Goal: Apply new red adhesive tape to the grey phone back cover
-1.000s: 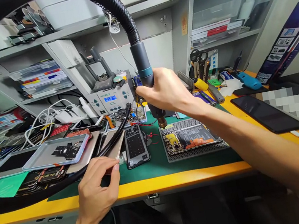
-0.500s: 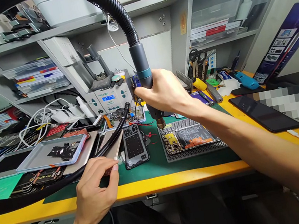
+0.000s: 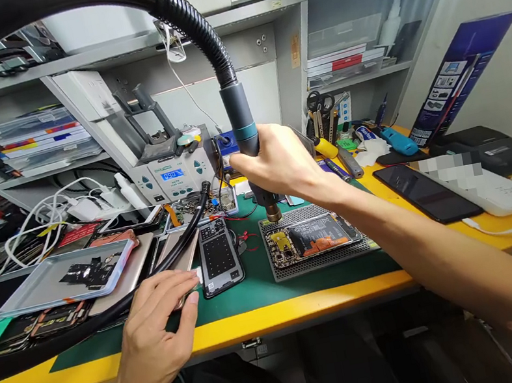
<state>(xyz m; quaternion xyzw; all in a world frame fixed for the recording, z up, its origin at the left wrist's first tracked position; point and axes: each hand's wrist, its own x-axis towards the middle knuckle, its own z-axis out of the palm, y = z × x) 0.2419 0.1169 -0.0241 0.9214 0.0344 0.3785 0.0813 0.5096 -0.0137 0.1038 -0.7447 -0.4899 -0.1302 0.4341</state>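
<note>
My right hand is wrapped round the dark handle of a hot-air gun, its metal nozzle pointing down. Under the nozzle lies an opened phone with a bare circuit board and battery, on a grey perforated pad. My left hand hovers low over the green mat's left part, thumb and fingertips curved with a gap between them and nothing visible held. Beside its fingertips is a black phone back frame. The gun's black hose passes behind the left hand.
A station with a lit blue display stands at the back. To the left are a tray of dark parts and white cables. A black phone and a white device lie at the right.
The view has shifted to the right. My left thumb and fingertips have parted slightly. The number on the station's display differs, while my right hand keeps the gun above the opened phone.
</note>
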